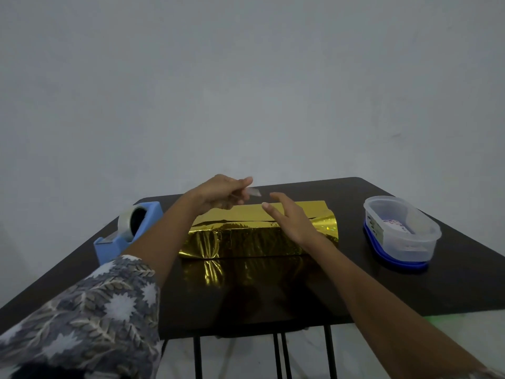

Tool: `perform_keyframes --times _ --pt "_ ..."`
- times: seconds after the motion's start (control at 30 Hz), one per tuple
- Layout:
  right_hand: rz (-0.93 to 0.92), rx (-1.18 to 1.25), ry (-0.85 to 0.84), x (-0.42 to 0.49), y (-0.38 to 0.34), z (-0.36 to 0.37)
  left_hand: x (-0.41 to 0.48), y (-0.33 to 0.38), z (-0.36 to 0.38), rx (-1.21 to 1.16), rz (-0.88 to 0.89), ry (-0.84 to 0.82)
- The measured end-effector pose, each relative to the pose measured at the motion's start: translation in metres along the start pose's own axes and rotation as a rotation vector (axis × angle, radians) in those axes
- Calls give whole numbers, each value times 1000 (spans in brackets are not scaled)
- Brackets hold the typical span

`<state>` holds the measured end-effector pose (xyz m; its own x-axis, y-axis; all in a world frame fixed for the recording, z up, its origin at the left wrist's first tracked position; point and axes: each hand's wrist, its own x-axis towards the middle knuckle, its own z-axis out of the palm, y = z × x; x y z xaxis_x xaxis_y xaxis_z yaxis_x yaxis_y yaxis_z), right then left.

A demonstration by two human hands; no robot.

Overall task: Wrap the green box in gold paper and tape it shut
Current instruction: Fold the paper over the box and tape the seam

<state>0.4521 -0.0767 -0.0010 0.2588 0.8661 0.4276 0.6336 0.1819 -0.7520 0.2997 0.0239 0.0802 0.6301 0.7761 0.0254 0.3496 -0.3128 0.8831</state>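
On the table (355, 283), box hidden under gold paper (246, 242), not taped shut yet.
Pinches a bit of tape (252, 192) in the left hand (218, 194); holds the right hand (289, 218) open just above the paper.

Tape dispenser (128, 231) stands left of the gold-wrapped box (246, 242); plastic container (401, 231) right; open tabletop (352, 255) gaps between.

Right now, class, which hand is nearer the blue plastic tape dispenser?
Left. The left hand is up and right of the blue plastic tape dispenser, pinching clear tape; the right hand is farther right, above the gold-wrapped box.
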Motion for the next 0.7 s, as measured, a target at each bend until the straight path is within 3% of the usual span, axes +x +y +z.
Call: perform_keyframes --times 0.1,0.2,0.3,0.43,0.57,0.7 --pt "-18 -61 6 -3 -2 1 1 -8 9 -398 -68 -13" --pt "-62 -232 -68 -6 -4 1 2 -23 18 -517 -146 -33" --pt "-105 -558 -146 -9 -1 0 2 -31 18 -595 -179 5" --pt "-136 -825 -142 -20 11 -9 2 -33 20 -615 -168 24" --pt "-143 -893 -116 -24 15 -9 3 -32 20 -602 -162 18" --pt "-123 -868 -103 -26 16 -6 1 -25 20 -326 -119 -16"
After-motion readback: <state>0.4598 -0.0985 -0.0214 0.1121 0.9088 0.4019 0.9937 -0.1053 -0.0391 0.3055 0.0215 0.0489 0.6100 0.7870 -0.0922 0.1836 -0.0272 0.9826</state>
